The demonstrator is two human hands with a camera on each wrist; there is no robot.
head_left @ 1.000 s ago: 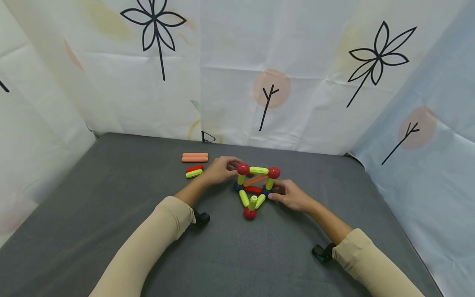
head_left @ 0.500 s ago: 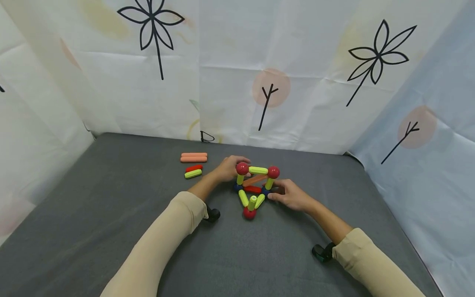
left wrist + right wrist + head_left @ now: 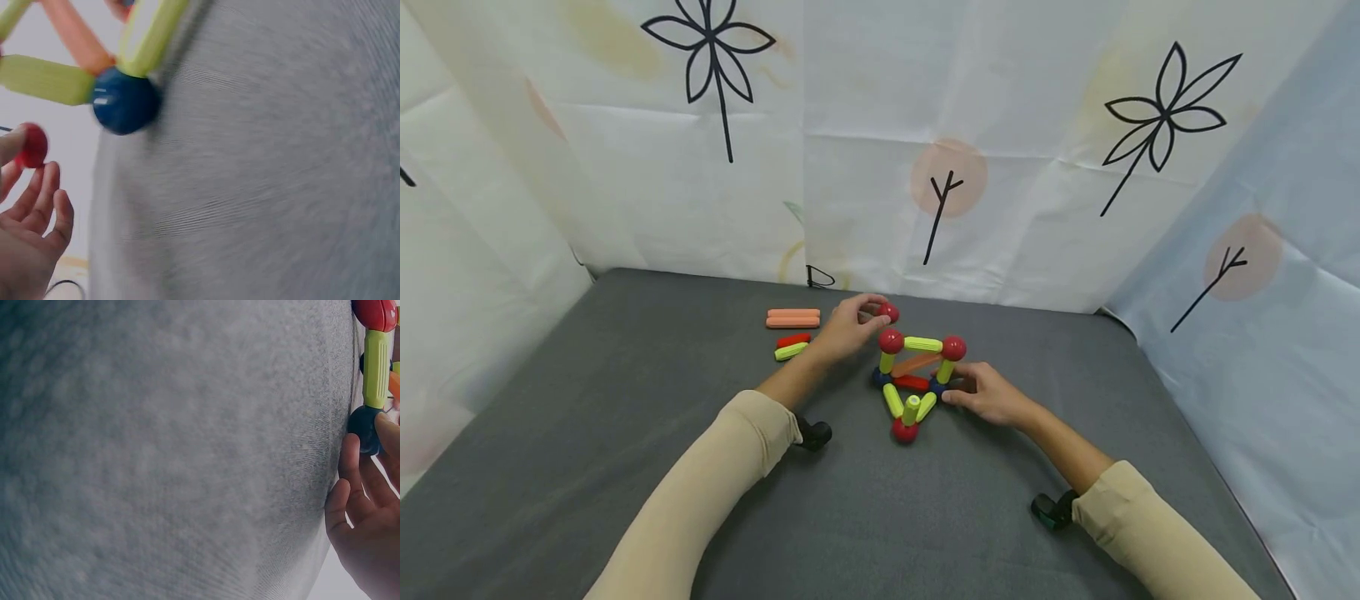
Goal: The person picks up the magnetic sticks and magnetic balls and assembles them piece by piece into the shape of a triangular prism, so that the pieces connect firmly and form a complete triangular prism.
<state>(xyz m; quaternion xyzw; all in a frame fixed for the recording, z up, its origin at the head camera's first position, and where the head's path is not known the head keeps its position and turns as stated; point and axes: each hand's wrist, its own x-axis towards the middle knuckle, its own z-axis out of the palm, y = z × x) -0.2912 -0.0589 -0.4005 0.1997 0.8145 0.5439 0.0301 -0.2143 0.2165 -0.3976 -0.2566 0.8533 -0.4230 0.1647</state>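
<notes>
My left hand point(image 3: 844, 332) pinches a loose red ball point(image 3: 889, 312) between thumb and fingers, raised just behind the structure. The built structure of balls and rods stands mid-table. Its top is a yellow-green rod point(image 3: 922, 344) joining two red balls. Upright rods run down from these to two blue balls, linked by a red rod point(image 3: 912, 383). An orange rod point(image 3: 916, 364) slants behind. In front, two rods meet at a red ball point(image 3: 905, 431) bearing an upright rod. My right hand point(image 3: 991, 395) grips the right blue ball point(image 3: 364, 429) between thumb and fingers.
Orange rods point(image 3: 793, 322) lie side by side at the back left of the grey table point(image 3: 880, 517). Nearer sit a loose red rod point(image 3: 793, 340) and a yellow-green rod point(image 3: 792, 352). A patterned white cloth point(image 3: 865, 200) hangs behind the table.
My left hand went right behind the structure, then came back up and left with the red ball now in its fingers. The right hand and the structure have stayed put.
</notes>
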